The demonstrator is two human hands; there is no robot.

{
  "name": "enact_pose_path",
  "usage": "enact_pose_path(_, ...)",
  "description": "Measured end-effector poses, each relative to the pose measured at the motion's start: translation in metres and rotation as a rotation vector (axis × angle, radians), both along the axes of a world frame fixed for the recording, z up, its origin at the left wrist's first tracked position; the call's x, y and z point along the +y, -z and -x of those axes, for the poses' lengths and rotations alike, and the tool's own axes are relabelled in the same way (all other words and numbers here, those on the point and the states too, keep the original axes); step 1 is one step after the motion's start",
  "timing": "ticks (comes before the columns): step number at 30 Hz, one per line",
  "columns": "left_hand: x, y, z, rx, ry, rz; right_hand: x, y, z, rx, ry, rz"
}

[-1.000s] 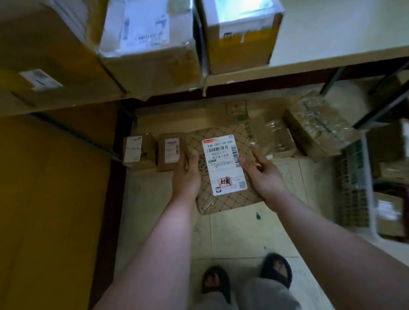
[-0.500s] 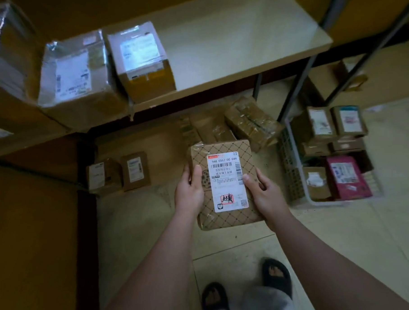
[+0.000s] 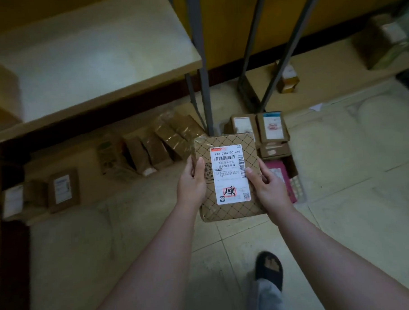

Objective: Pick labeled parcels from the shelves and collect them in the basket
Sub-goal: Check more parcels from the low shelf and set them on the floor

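Note:
I hold a flat brown parcel (image 3: 229, 212) with a diamond pattern and a white shipping label, flat and label up, at chest height. My left hand (image 3: 192, 186) grips its left edge and my right hand (image 3: 268, 187) grips its right edge. Directly beyond and under the parcel stands the white mesh basket (image 3: 297, 189) on the floor. It holds several labeled boxes, among them a pink parcel (image 3: 281, 175) and a blue-labeled box (image 3: 272, 127). The held parcel covers the basket's left part.
A pale shelf board (image 3: 89, 66) runs across the upper left, with grey metal uprights (image 3: 204, 84) beside it. Brown packets (image 3: 156, 145) and small labeled boxes (image 3: 62, 189) lie on the lowest level. A small box (image 3: 288, 77) sits on the tiled floor behind. My sandalled foot (image 3: 269, 269) is below.
The view has swung right along the shelves. The parcel, still in both hands, now hangs over the basket, which has come from the right edge to right behind it.

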State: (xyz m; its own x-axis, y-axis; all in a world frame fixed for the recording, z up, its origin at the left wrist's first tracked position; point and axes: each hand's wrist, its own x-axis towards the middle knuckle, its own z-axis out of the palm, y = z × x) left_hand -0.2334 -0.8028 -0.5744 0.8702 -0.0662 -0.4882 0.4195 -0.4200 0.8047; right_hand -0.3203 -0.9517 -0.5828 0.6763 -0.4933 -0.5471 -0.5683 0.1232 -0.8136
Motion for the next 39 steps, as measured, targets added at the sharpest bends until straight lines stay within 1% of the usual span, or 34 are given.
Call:
enact_pose_path(5,-0.087,0.033,0.017,0.071,0.008,0.005,-0.087,0.03,0.016,0.015,-0.033,0.029)
enact_pose_path(9,-0.136,0.07,0.023,0.123,0.096,0.024,-0.132,0.07,0.031,0.059,0.046,-0.048)
enact_pose_path(14,-0.191,0.14,0.025,0.2,0.158,-0.01,-0.184,0.138,0.037,0.111,0.066,-0.078)
enact_pose_path(18,-0.229,0.206,0.017,0.26,0.202,-0.063,-0.222,0.209,0.035,0.154,0.062,-0.086)
enact_pose_path(22,-0.255,0.269,0.009,0.339,0.226,-0.052,-0.248,0.274,0.029,0.165,0.053,-0.037)
enact_pose_path(26,-0.268,0.316,0.012,0.4,0.197,-0.096,-0.253,0.32,0.028,0.207,0.038,0.036)
enact_pose_path(29,-0.268,0.339,0.02,0.424,0.191,-0.125,-0.249,0.335,0.031,0.253,0.024,0.116)
enact_pose_path(33,-0.268,0.357,0.02,0.376,0.172,-0.12,-0.248,0.342,0.028,0.262,0.012,0.195)
enact_pose_path(35,-0.268,0.361,0.019,0.357,0.205,-0.166,-0.248,0.34,0.025,0.289,-0.019,0.239)
enact_pose_path(37,-0.268,0.364,0.016,0.348,0.246,-0.234,-0.247,0.336,0.022,0.36,-0.042,0.272)
enact_pose_path(39,-0.269,0.359,0.013,0.346,0.282,-0.274,-0.246,0.328,0.017,0.408,-0.05,0.348)
